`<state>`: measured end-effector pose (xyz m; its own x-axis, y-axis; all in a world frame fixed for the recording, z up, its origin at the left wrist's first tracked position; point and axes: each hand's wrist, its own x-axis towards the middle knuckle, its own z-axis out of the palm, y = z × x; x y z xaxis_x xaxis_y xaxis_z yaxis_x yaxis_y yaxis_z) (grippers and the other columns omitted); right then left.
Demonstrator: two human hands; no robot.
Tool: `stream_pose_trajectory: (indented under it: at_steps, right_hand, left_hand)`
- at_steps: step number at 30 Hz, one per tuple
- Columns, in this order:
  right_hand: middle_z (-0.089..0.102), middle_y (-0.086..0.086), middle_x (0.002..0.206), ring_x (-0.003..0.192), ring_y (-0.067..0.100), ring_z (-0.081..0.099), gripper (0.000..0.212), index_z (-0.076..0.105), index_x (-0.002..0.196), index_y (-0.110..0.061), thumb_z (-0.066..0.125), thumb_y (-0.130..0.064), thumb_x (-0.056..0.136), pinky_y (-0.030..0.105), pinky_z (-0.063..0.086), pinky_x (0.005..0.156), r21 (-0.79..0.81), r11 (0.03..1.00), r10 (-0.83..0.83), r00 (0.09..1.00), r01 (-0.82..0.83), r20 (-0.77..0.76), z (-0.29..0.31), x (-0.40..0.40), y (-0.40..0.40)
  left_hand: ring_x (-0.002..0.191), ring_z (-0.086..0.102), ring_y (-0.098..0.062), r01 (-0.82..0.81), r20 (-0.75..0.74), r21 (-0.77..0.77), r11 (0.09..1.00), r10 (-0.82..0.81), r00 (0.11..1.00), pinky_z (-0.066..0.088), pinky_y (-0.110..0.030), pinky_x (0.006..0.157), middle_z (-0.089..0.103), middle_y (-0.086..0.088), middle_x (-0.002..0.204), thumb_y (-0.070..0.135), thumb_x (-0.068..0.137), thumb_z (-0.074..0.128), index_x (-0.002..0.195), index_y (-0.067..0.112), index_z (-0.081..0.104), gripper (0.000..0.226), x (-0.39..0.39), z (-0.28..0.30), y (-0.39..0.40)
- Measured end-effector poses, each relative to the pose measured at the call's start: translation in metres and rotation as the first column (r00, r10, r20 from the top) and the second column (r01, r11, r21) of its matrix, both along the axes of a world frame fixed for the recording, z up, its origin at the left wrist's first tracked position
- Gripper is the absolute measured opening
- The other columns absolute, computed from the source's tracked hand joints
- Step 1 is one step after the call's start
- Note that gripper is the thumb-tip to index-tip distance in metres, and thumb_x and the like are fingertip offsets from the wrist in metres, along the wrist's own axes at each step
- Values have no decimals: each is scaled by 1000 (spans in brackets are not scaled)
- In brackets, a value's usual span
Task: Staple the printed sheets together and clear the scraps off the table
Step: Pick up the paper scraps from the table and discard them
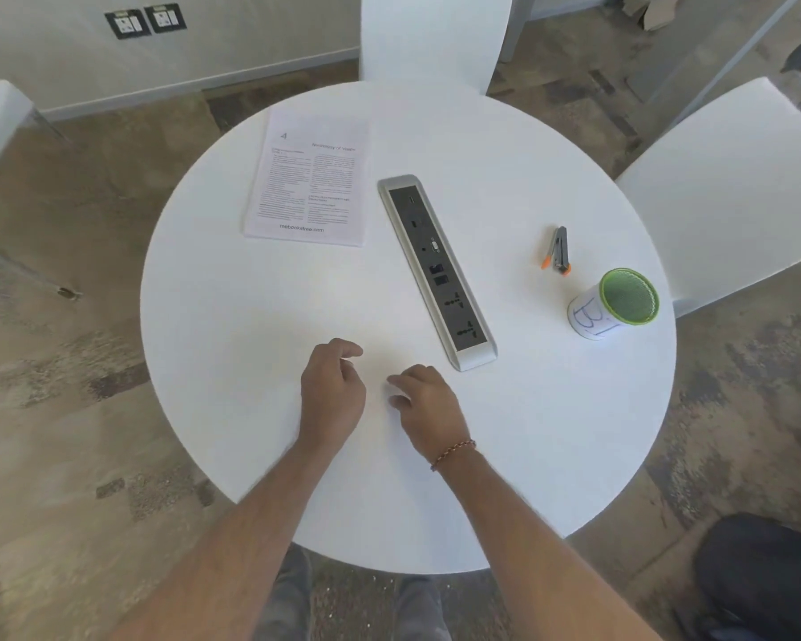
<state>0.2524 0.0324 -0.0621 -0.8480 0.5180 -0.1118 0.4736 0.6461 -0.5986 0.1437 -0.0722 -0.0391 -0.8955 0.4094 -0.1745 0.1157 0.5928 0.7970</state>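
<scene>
The printed sheets [308,178] lie in a neat stack at the table's far left, text facing up. A small grey stapler [558,250] with orange tips rests on the right side, far from both hands. My left hand [331,393] hovers over the near middle of the round white table [232,316], its fingers curled in with nothing visible in them. Just right of it, my right hand [428,404] rests fingertips-down on the tabletop, fingers apart. A pale patch under those fingertips may be a paper scrap; white on white, I cannot tell.
A grey power and socket strip [435,270] runs diagonally across the table's centre. A green mesh cup [618,307] with a paper label stands near the right edge. White chairs stand at the back [435,34] and at the right [731,178]. A dark bag [764,571] lies on the floor.
</scene>
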Motion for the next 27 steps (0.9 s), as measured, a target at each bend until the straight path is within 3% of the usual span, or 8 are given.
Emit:
stream_pose_trajectory:
  at_steps: [5,9,19,27]
  right_hand:
    - [63,4,96,99,24,53,20,73,94,-7,61,5,86,33,47,79,-61,997,52,997,-49,51,1,-6,-2]
    - [63,2,90,94,23,54,21,73,85,-9,59,7,82,33,48,74,-35,999,31,998,-29,57,3,-9,-4]
    - [68,7,85,89,28,59,18,74,82,-4,63,10,81,36,51,71,25,1000,6,1000,-5,-8,0,-15,-8]
    - [64,12,76,75,33,56,19,68,75,1,61,18,75,36,49,58,100,994,45,999,-43,-24,-3,-17,-8]
  left_hand:
    - [100,58,-11,-10,18,0,1000,10,1000,40,-19,86,68,-5,117,-8,96,42,112,9,69,36,-5,1,-10]
    - [100,57,-10,-13,11,-4,1000,13,1000,39,-17,86,68,-6,117,-8,96,42,112,9,69,36,-8,0,-14]
    - [101,58,-12,-15,-13,-2,1000,15,1000,36,-11,84,69,-9,116,-9,96,42,112,6,70,35,-9,0,-16]
    - [103,61,-16,-22,0,3,1000,22,1000,40,-17,87,68,-8,117,-10,95,41,112,6,70,37,-7,1,-12]
